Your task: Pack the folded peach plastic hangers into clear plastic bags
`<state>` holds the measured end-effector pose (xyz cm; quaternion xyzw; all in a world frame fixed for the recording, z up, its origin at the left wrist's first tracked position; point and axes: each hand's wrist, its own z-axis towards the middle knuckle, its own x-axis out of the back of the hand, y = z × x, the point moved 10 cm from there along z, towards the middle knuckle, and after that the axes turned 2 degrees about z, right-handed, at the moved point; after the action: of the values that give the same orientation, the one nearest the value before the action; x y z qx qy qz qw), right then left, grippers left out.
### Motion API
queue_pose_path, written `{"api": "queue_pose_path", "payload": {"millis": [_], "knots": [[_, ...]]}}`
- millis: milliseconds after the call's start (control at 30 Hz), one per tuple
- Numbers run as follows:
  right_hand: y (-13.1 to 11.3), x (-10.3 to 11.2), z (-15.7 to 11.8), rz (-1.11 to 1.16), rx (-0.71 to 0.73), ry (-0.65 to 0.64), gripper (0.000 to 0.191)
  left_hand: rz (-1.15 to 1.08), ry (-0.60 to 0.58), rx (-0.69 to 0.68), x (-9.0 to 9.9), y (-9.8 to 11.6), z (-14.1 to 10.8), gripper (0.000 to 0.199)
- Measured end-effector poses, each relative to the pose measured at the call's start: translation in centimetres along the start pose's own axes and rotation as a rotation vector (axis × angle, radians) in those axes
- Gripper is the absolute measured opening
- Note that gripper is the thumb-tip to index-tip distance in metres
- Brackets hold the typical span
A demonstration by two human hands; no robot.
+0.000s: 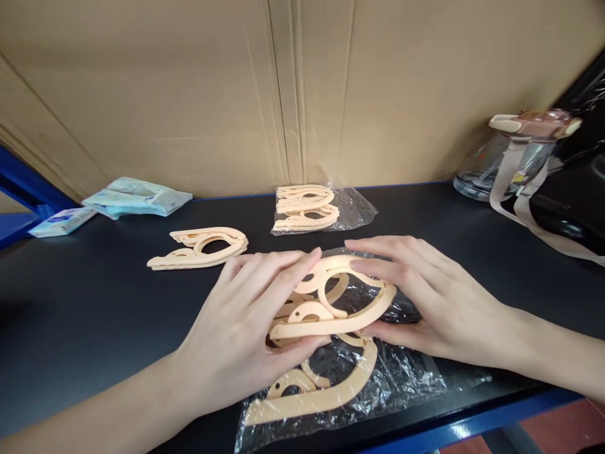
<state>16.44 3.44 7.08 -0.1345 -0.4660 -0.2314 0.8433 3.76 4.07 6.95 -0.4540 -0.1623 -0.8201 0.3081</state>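
So I'm holding a folded peach-coloured plastic hanger with a round loop (pixel 331 325) between both hands, right in front of me over the near edge of a matte black tabletop (pixel 94 296). My left hand (pixel 255 309) is curling partway closed around the straighter end, fingers lying over the top and thumb pressing along the underside. My right hand (pixel 425 296) is cupping the curved end, about half open, fingertips resting on top and thumb sitting underneath. More peach pieces are showing just behind it, but my fingers are hiding how many. Below, a crinkly clear plastic bag (pixel 406 372) is lying on the table with another folded peach hanger (pixel 340 397) showing through. Some loose folded peach hangers (pixel 193 257) are sitting beyond my left hand, and a clear bag of peach hangers (pixel 352 211) is lying farther back, near the brown cardboard wall (pixel 189 94). Two pale blue soft packets (pixel 135 197) are overlapping at the far left, and a clear bottle with a brown lid and beige strap (pixel 534 157) is standing far right.
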Motion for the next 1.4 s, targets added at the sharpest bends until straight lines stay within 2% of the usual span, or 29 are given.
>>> {"api": "queue_pose_path", "payload": {"millis": [300,400,500,600,767,867,933,1133,1200,1300,1400], "knots": [[-2.3,0.3,0.0,-0.111,0.088,0.017,0.055,-0.011,0.048,-0.103,0.4,1.9,0.0,0.056],[-2.5,0.0,-0.1,-0.118,0.083,0.008,0.055,-0.016,0.022,-0.095,0.1,1.8,0.1,0.058],[-1.8,-0.1,0.0,-0.115,0.048,-0.008,0.058,-0.012,-0.001,-0.082,-0.4,1.1,0.2,0.068],[0.4,0.9,-0.1,-0.183,-0.013,-0.036,0.061,-0.014,0.0,-0.043,-0.4,-0.6,0.2,0.072],[7.3,4.2,-1.5,-0.224,-0.241,-0.092,0.068,0.001,-0.055,0.008,-0.9,-3.6,0.1,0.034],[10.4,5.2,-2.9,-0.237,-0.344,-0.158,0.07,0.147,-0.108,0.053,-1.3,-4.6,0.1,0.035],[11.2,5.0,-3.7,-0.22,-0.358,-0.232,0.072,0.213,-0.151,0.089,-1.6,-5.0,0.0,0.041],[9.1,2.4,-4.7,-0.034,-0.269,-0.465,0.078,0.187,-0.189,0.154,-2.0,-5.4,-0.1,0.045],[8.0,1.8,-4.2,0.025,-0.235,-0.47,0.077,0.158,-0.189,0.179,-2.0,-5.7,-0.2,0.046],[7.0,1.3,-3.2,0.089,-0.199,-0.409,0.071,0.103,-0.211,0.217,-2.3,-6.3,-0.3,0.044],[7.1,0.2,-3.0,0.136,-0.246,-0.408,0.07,0.064,-0.207,0.23,-2.4,-6.6,-0.3,0.042]]}}
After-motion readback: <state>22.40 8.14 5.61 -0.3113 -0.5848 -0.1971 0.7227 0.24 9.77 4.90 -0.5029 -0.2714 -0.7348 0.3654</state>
